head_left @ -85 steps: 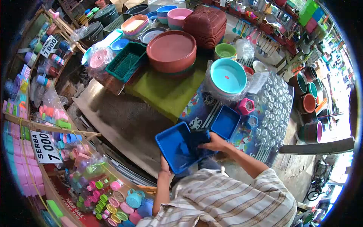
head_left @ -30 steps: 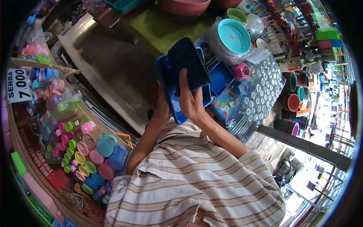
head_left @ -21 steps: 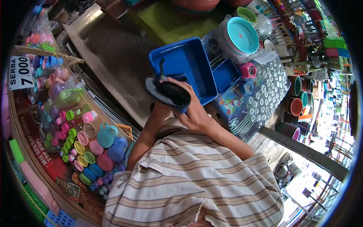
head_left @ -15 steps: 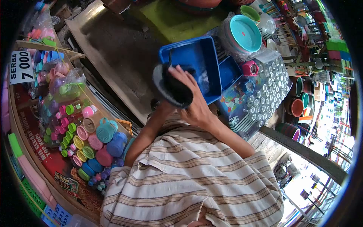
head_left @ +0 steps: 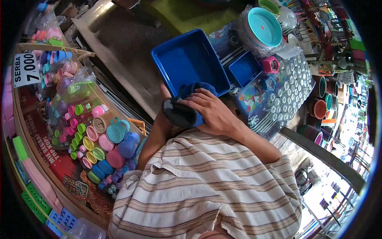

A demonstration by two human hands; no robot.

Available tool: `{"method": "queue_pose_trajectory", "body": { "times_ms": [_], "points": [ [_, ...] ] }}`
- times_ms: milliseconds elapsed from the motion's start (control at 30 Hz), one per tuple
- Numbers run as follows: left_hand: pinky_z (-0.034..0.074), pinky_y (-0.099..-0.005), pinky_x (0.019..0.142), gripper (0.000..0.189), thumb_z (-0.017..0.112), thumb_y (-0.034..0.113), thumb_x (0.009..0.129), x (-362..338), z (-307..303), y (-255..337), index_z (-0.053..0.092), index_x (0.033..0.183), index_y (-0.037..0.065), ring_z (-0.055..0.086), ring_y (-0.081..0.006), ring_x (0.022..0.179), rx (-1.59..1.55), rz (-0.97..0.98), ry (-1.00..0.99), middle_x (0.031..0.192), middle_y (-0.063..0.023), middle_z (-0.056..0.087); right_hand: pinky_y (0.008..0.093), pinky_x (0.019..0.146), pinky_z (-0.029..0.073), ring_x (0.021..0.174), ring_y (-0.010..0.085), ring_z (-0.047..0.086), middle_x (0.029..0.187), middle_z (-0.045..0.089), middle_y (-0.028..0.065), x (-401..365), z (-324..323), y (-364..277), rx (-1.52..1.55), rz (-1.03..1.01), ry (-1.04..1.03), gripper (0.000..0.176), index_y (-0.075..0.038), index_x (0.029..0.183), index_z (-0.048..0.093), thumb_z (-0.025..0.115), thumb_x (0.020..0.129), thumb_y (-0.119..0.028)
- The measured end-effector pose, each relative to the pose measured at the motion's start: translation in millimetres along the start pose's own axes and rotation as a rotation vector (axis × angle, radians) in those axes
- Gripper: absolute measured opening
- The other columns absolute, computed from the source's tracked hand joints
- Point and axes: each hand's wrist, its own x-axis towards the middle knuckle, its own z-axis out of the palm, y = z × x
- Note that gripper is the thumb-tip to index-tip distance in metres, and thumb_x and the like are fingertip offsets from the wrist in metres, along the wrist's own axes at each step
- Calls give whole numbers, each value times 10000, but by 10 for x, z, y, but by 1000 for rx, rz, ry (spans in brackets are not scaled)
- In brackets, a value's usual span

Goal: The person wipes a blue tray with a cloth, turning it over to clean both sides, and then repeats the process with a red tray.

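Note:
A large blue basin (head_left: 187, 59) is tilted toward my body, its near edge at my hands. My right hand (head_left: 209, 106) is closed on a dark cloth-like item (head_left: 179, 113), whose black part hangs below the fingers and whose dark blue part lies over the basin's near edge. At the basin's lower left side, my left hand (head_left: 164, 92) grips its outer wall; most of that hand is hidden behind the black part.
A small blue tray (head_left: 244, 68), a pink item (head_left: 269, 64), turquoise basins (head_left: 264, 27) and many glass jars (head_left: 288, 89) stand on the right. Colourful plastic containers (head_left: 115, 130) fill the left stall, beside a price sign (head_left: 27, 69). A wooden beam (head_left: 322, 157) crosses the lower right.
The blue basin has shifted left and toward me. My left hand has moved from the dark item to the basin's side. My right hand and the dark item have come lower.

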Motion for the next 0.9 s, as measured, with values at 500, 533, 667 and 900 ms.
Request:
{"method": "queue_pose_trajectory", "body": {
  "times_ms": [500,533,667,900],
  "points": [
    [561,-465,1108,920,339,803,1050,272,508,-73,420,1628,92,643,-287,1317,590,-52,445,1521,-167,587,471,1171,441,1168,396,706,1132,768,234,-170,-845,392,270,676,512,474,-43,1354,690,793,916,-190],
    [561,-465,1108,920,339,803,1050,257,591,-108,420,1628,92,643,-287,1317,593,-56,443,1521,-167,587,465,1178,439,1210,393,694,1180,761,235,-137,-736,498,281,608,629,507,-52,1385,674,799,913,-188],
    [551,-451,1127,863,358,765,1069,250,610,-275,426,1621,104,641,-284,1332,612,-31,467,1522,-142,596,585,1303,231,1601,470,287,1738,312,233,70,-283,595,-370,262,459,899,-142,1667,390,813,875,-176],
    [547,-480,1133,864,259,771,1080,132,424,-87,508,1556,94,654,-310,1312,612,130,376,1488,-156,627,659,1302,26,1662,459,103,1804,168,191,-211,136,125,-139,235,55,734,-165,1697,366,577,1038,-413]
  ]
}}
